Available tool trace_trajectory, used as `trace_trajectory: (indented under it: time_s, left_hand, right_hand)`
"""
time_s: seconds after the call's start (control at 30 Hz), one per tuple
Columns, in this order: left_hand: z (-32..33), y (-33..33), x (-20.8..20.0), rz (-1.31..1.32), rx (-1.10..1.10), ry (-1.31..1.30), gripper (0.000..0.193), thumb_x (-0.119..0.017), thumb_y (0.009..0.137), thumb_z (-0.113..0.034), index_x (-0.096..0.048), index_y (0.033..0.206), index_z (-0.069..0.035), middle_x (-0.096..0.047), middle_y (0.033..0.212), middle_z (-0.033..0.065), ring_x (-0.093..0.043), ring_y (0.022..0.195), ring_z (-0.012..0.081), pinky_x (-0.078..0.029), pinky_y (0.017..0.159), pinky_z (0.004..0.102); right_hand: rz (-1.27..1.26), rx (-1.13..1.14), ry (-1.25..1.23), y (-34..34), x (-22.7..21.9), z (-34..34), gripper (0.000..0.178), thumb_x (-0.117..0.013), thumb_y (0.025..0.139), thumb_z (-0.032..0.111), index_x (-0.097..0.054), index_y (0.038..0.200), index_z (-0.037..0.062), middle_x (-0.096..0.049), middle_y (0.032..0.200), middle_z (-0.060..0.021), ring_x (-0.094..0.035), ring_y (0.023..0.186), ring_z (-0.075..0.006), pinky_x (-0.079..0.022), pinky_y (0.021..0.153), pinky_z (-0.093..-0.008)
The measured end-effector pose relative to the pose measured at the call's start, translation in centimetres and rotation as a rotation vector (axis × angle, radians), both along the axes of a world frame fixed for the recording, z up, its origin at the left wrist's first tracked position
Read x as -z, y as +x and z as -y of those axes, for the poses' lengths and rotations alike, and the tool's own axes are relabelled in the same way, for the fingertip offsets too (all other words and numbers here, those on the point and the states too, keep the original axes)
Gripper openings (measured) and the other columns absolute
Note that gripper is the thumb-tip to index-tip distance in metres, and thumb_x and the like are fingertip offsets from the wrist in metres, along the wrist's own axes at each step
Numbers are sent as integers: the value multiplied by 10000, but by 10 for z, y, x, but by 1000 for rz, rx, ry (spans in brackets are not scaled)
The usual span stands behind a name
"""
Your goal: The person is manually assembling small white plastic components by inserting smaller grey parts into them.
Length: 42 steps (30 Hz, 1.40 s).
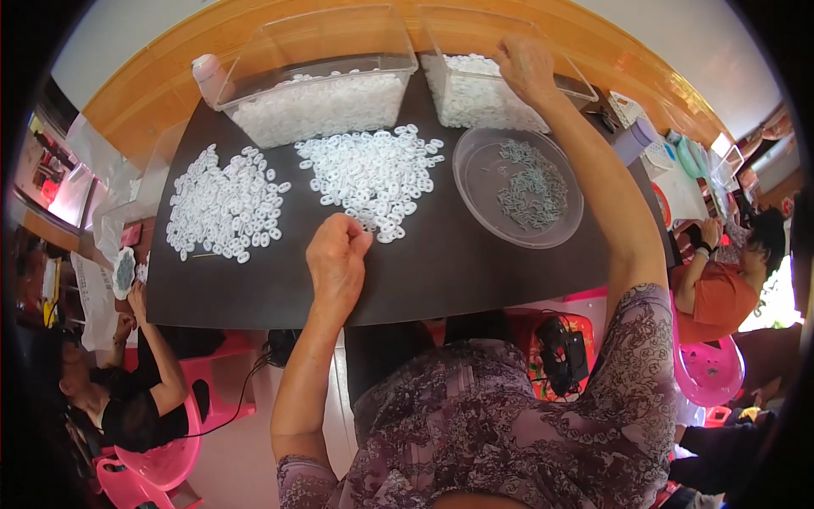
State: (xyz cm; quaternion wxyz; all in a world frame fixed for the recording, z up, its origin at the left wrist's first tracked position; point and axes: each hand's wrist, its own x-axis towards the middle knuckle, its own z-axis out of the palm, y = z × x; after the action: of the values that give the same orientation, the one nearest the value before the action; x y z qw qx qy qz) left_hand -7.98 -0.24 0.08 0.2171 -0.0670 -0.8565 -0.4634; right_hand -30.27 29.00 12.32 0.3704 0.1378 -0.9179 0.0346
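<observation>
My left hand [337, 259] is closed near the table's front edge, its curled fingers at the lower tip of the middle pile of small white oval pieces with holes [369, 174]. What it holds, if anything, is hidden. My right arm reaches far forward, and my right hand [526, 68] is closed above a transparent bin [487, 110] of the same white pieces; its contents I cannot make out. Under the right forearm sits a round transparent dish [475, 199] with many small grey-green pieces [534, 187]. A second white pile [225, 204] lies to the left.
A larger transparent bin [318, 102] of white pieces stands at the back, beside a pink-capped bottle [208, 75]. A thin stick [203, 255] lies by the left pile. A lilac container [634, 140] stands at right. Other people sit left [127, 399] and right [721, 288].
</observation>
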Motion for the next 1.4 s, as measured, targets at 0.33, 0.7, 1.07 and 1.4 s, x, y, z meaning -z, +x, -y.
trace_trajectory:
  time_s: [0.33, 0.7, 1.07, 1.4]
  left_hand:
    - [1, 1, 7, -249, 28, -200, 119, -595, 820, -12, -555, 932, -6, -521, 706, 79, -503, 599, 194, -414, 563, 300]
    - [-7, 0, 1, -350, -19, -320, 38, -596, 834, 4, -578, 860, -17, -553, 761, 73, -527, 655, 173, -433, 585, 275]
    - [-1, 39, -12, 31, -61, 358, 60, -637, 827, -34, -654, 883, -18, -607, 785, 40, -532, 646, 110, -432, 552, 232]
    - [0, 59, -16, 362, 49, 1099, 146, -610, 854, -41, -619, 959, 59, -637, 770, 122, -544, 570, 133, -443, 536, 242]
  right_hand:
    - [-63, -332, -212, 90, 22, 9, 106, -626, 747, 87, -641, 830, 23, -632, 796, -148, -602, 767, -311, -474, 700, -382]
    - [300, -296, -271, 114, 108, -19, 81, -631, 728, 68, -645, 802, 37, -611, 763, -122, -573, 768, -311, -459, 689, -392]
    - [243, -237, 192, 98, 125, -2, 54, -597, 605, 10, -592, 658, 22, -588, 746, -155, -559, 773, -324, -462, 665, -421]
    - [276, -349, -57, 121, 110, 0, 80, -562, 760, 60, -519, 706, 20, -574, 754, -161, -548, 735, -355, -438, 640, -435]
